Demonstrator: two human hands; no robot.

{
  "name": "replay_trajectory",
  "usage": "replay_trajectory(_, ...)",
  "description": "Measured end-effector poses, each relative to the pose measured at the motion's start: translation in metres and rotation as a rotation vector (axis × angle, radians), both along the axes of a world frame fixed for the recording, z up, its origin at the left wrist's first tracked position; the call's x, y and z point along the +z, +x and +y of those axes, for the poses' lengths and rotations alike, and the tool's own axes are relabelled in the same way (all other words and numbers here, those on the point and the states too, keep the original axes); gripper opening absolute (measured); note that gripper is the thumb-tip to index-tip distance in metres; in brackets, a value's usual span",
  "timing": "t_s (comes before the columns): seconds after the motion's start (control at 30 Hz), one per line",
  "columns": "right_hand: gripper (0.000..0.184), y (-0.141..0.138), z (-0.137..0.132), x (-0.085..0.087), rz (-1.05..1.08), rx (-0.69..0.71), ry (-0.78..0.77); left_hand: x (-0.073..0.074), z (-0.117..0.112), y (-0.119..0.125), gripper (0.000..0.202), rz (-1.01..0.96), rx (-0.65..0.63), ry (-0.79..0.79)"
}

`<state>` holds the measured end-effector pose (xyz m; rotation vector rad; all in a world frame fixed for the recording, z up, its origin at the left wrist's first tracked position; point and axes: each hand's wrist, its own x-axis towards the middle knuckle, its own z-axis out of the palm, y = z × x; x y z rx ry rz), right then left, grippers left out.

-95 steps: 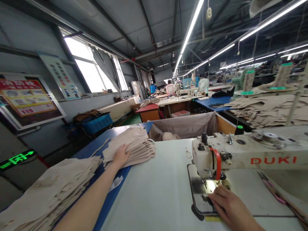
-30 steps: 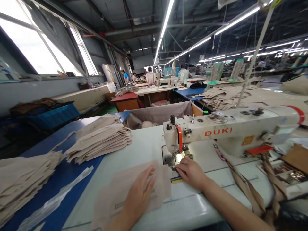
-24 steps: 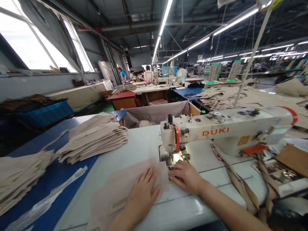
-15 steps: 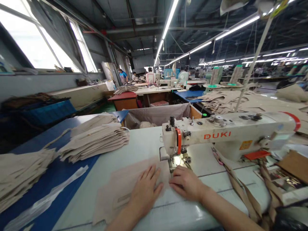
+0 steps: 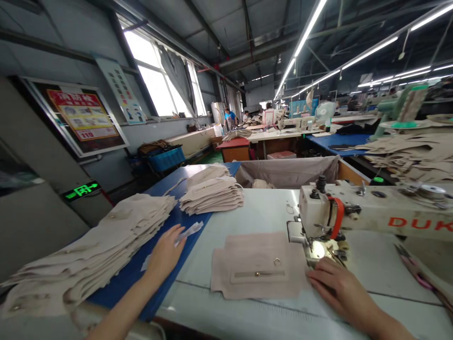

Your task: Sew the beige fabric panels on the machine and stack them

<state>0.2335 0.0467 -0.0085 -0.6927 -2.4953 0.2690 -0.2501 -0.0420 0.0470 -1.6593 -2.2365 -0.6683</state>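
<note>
One beige fabric panel (image 5: 260, 271) lies flat on the pale desk (image 5: 255, 212), its right edge drawn up to the lit needle area of the sewing machine (image 5: 354, 217). A narrow strip and a small metal ring sit on it near the middle. No seam being run can be made out, so the sewing looks not yet begun on this piece. The two stacks of cut pieces, one near stack (image 5: 92, 245) at 9 o'clock from the panel and a far stack (image 5: 212, 191) at 11 o'clock, suggest plenty left (though which pile is finished work cannot be told).

The right hand (image 5: 336, 285) rests palm down, fingers loosely spread, on the panel's right edge just below the presser foot, at 3 o'clock from the panel; it pins the cloth and grips nothing. The left hand (image 5: 166, 250) is stretched out to 9 o'clock, open with fingers relaxed, over the blue surface (image 5: 141, 264) between the near stack and the panel. Its fingertips touch or nearly touch a clear plastic strip (image 5: 189, 230), holding nothing.
</note>
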Motion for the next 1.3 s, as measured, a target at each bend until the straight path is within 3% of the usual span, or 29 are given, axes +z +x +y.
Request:
replay_trajectory(0.13, 0.024, 0.0, 0.001, 0.001, 0.036, 0.001, 0.012, 0.002, -0.037, -0.049, 0.047, -0.111, 0.098, -0.132)
replay_trajectory(0.27, 0.023, 0.0, 0.003, 0.0, 0.071, -0.001, 0.07, -0.011, -0.062, -0.061, 0.052, -0.284, 0.083, -0.22)
replay_trajectory(0.43, 0.025, 0.002, 0.004, -0.003, 0.082, -0.012, 0.103, -0.015, -0.068, -0.056, 0.05, -0.312, 0.024, -0.22)
replay_trajectory(0.93, 0.024, 0.005, 0.005, -0.007, 0.071, -0.016, 0.141, 0.004, -0.064, -0.041, 0.036, -0.234, 0.023, -0.282)
replay_trajectory(1.3, 0.023, 0.002, 0.005, -0.003, 0.106, -0.014, 0.134, 0.002, -0.061, -0.017, 0.033, -0.053, -0.038, -0.265)
